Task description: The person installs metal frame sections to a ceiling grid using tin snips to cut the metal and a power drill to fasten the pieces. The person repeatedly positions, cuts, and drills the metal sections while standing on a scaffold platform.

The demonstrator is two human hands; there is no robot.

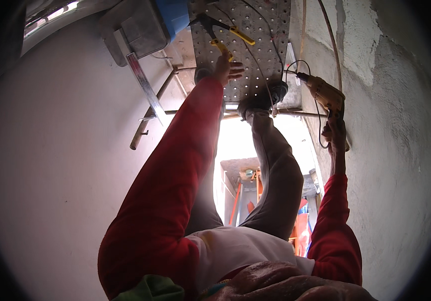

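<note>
My left hand [224, 71] reaches over the perforated metal platform [245, 83], several of its fingers stretched out and spread. One finger meets or overlaps the lower grip of a black tool with two yellow-gripped handles [211, 29]; whether it touches is hard to tell. The tool's handles stand apart, like those of pliers or cutters. At the right, my right hand [335, 134] is wrapped round the handle of a corded power drill [325, 94]. The drill's nose points up and left, away from the rough wall.
My shoe [263, 103] stands at the platform's near edge. Cables [261, 67] run across the plate. A grey bin [137, 30] and a metal straight bar [144, 83] are at the left. Scaffold tubes [150, 118] flank the platform. A grey wall [386, 150] rises close at the right.
</note>
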